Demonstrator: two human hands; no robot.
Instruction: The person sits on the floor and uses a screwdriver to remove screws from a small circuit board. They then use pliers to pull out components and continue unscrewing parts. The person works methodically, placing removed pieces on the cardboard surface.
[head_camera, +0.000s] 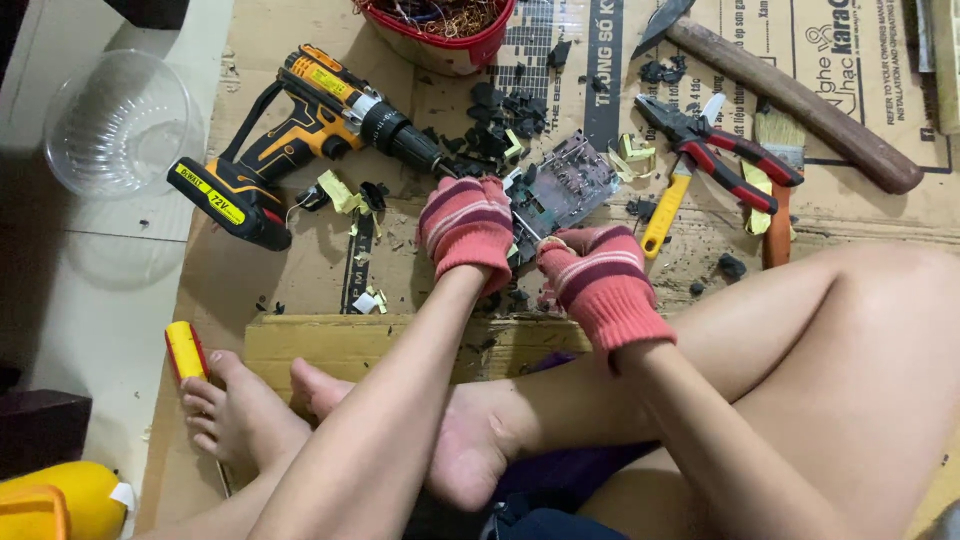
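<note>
Two gloved hands meet at frame centre: left hand, fingers curled shut, grips the circuit board; right hand pinches a small tool against it. Cordless drill lies upper left, red pliers upper right.

circuit board | green-grey, stripped | tilted | on cardboard, held by gloved hands

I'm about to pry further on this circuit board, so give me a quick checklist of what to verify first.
1. Left hand on the circuit board: ok, it grips the near edge.
2. Right hand holding a tool: ok, though its kind is unclear.
3. Both hands gloved: ok.
4. Drill clear of hands: not ok, its chuck sits beside the left hand.
5. Pliers within reach: ok, probably.
6. Bare feet away from debris: cannot tell.
</note>
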